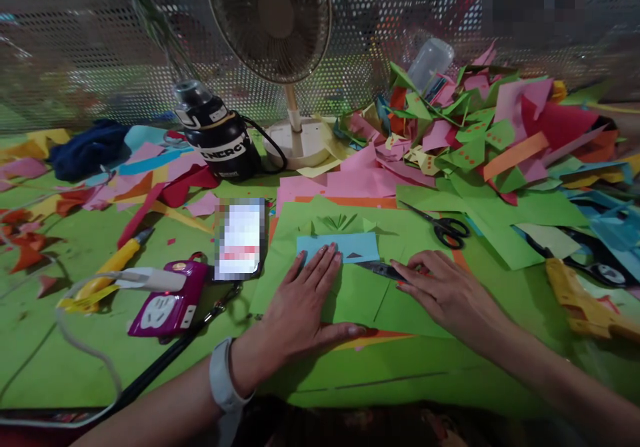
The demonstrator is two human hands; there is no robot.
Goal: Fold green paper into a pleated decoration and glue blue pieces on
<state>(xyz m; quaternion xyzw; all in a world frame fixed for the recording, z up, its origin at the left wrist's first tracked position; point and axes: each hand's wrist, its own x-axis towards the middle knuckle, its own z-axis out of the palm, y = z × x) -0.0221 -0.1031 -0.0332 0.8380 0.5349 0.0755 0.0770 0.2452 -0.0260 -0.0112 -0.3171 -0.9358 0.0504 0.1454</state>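
Observation:
My left hand lies flat, fingers spread, on a green paper sheet, its fingertips touching a light blue paper piece. My right hand rests on the same green sheet and grips a dark-bladed cutter that points left toward the blue piece. A straight cut or crease line runs down the green sheet between my hands. Small green paper cut-outs lie just beyond the blue piece.
Black-handled scissors lie to the right. A phone, purple power strip, yellow cutter, black bottle and desk fan stand left and behind. A paper scrap pile and yellow glue gun sit right.

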